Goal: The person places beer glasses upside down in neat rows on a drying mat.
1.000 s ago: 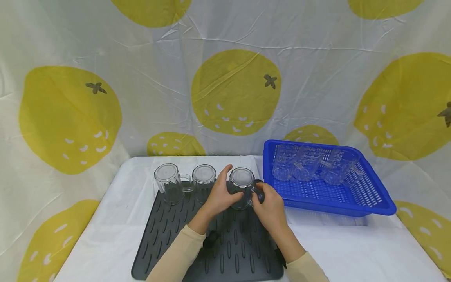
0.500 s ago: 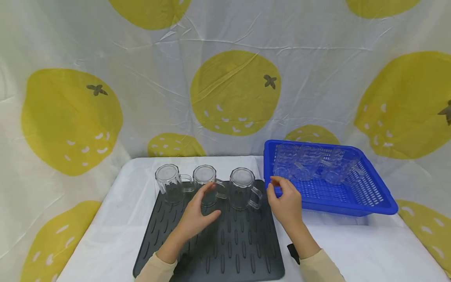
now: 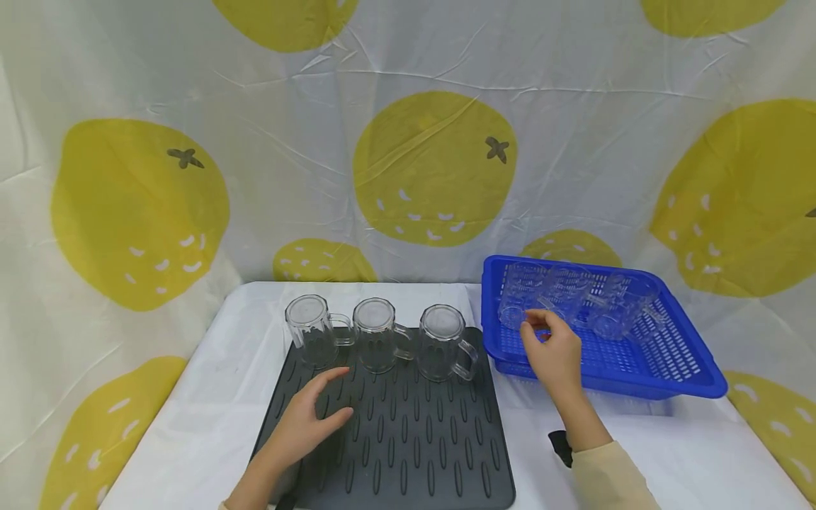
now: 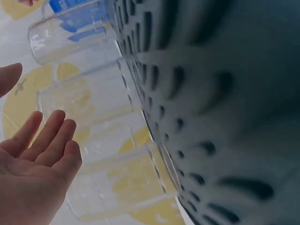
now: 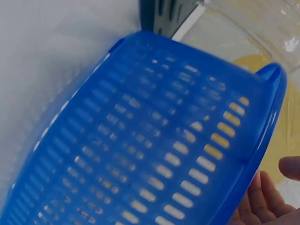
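Note:
Three clear glass mugs stand in a row, bases up, at the far side of a black ridged mat: a left mug (image 3: 312,333), a middle mug (image 3: 375,340) and a right mug (image 3: 440,347). My left hand (image 3: 306,425) is over the mat in front of them, thumb and fingers apart, holding nothing. In the left wrist view its fingers (image 4: 61,140) overlap the mugs. My right hand (image 3: 554,354) hovers over the near left rim of the blue basket (image 3: 637,386), fingers loosely bent and empty. Several glass mugs (image 3: 608,312) lie inside, just beyond its fingertips.
The black mat (image 3: 408,453) covers the near middle of the white-clothed table (image 3: 191,425). The basket's raised rim stands close to the mat's right side. Behind the table hangs a lemon-print curtain (image 3: 293,156).
Both hands have come off the right mug, which stays on the mat. My left hand has drawn back toward the near left; my right hand has moved right to the basket.

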Tool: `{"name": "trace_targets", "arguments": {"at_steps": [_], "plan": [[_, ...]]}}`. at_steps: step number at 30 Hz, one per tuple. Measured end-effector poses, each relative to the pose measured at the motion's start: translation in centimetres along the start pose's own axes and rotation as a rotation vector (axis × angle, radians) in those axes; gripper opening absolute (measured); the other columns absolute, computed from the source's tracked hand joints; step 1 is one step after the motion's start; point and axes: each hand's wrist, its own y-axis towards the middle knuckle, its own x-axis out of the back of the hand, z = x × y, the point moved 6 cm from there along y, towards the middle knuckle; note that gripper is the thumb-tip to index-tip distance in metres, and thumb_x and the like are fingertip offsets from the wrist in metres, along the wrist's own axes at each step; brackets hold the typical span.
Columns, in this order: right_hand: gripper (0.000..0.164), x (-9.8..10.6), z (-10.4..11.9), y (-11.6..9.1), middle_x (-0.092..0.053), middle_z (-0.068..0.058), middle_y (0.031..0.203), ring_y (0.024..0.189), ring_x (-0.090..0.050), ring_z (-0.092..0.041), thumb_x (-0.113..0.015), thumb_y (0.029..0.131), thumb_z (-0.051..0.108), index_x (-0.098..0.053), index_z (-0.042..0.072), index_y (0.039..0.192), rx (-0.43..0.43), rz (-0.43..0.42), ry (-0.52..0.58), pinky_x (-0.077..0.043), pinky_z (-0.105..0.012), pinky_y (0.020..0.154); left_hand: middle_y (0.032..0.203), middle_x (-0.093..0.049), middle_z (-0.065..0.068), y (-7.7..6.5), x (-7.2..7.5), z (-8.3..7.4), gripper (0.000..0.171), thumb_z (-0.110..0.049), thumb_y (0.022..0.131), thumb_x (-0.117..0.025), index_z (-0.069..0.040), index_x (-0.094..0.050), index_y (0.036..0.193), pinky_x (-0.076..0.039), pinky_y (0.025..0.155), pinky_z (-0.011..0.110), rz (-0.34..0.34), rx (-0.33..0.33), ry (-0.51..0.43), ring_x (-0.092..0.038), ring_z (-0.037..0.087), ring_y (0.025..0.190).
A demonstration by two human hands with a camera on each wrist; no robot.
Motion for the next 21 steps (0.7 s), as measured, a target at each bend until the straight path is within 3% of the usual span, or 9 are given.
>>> {"name": "trace_targets", "arguments": {"at_steps": [6,10,17,21], "plan": [[0.028,0.9,-1.5,1.2,-0.065,-0.022,0.107,0.100,-0.059,-0.035,-0.056,0.094,0.008,-0.063,-0.006,0.118,-0.063,-0.005,-0.012,-0.046,-0.047,0.083,0.139,-0.052,0.007,-1.6,0.5,1.4,0.062,-0.011,0.083,-0.078,-0.008,-0.051,0.139,-0.041,0.100,0.053,0.035,0.033,0.150,-0.049,0.032,0.128],[0.030,1.1,-3.0,1.8,-0.064,-0.021,0.110,0.104,-0.057,-0.035,-0.056,0.094,0.009,-0.062,-0.005,0.120,-0.075,-0.031,-0.048,-0.045,-0.046,0.083,0.140,-0.051,0.012,-2.7,0.9,2.4,0.060,-0.011,0.081,-0.079,-0.006,-0.054,0.136,-0.042,0.098,0.054,0.029,0.060,0.193,-0.049,0.034,0.127],[0.029,1.6,-4.0,3.1,-0.064,-0.024,0.106,0.100,-0.056,-0.039,-0.058,0.090,0.006,-0.064,-0.008,0.115,0.016,-0.096,-0.050,-0.041,-0.047,0.078,0.143,-0.048,0.017,-4.2,2.3,3.5,0.063,-0.011,0.080,-0.080,-0.003,-0.053,0.137,-0.045,0.094,0.055,-0.029,0.038,0.282,-0.051,0.038,0.125],[0.030,1.5,-4.4,4.0,-0.063,-0.025,0.106,0.101,-0.055,-0.040,-0.057,0.089,0.007,-0.064,-0.007,0.115,0.015,-0.075,-0.075,-0.040,-0.052,0.086,0.147,-0.042,0.022,-4.5,2.8,4.1,0.071,-0.014,0.080,-0.080,0.001,-0.047,0.141,-0.041,0.096,0.060,-0.014,0.052,0.339,-0.045,0.044,0.128]]}}
